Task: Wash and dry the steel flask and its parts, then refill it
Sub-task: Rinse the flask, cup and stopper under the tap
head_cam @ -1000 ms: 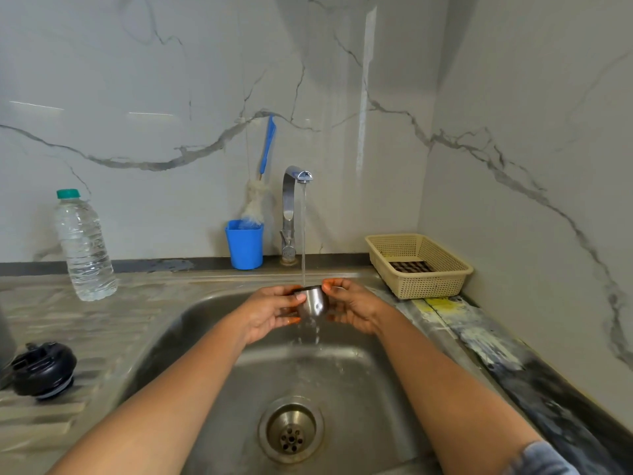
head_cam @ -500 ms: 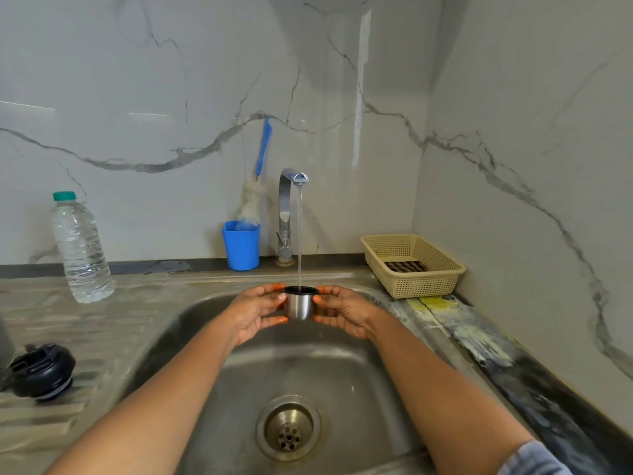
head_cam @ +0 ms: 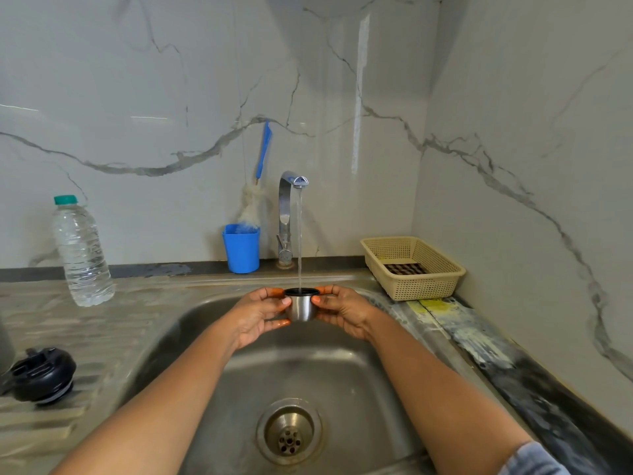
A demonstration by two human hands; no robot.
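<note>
— Steel cup point(head_cam: 301, 308) upright now, under the tap point(head_cam: 285, 214) stream, over the sink point(head_cam: 342, 389)?
— Yes, tipped a second ago. Left hand point(head_cam: 255, 315) and right hand point(head_cam: 344, 311) both grip it. Filling to rinse, I'd guess.

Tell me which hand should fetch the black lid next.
Left. The lid lies on the drainboard to that side of the sink; the left hand is nearer, and the right hand could hold the cup alone.

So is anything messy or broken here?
Nothing looks spilled or broken. The left hand and right hand hold the steel cup upright under the tap. Only the counter strip right of the sink looks odd: smeared with yellow and white patches, like stains or worn paint.
</note>
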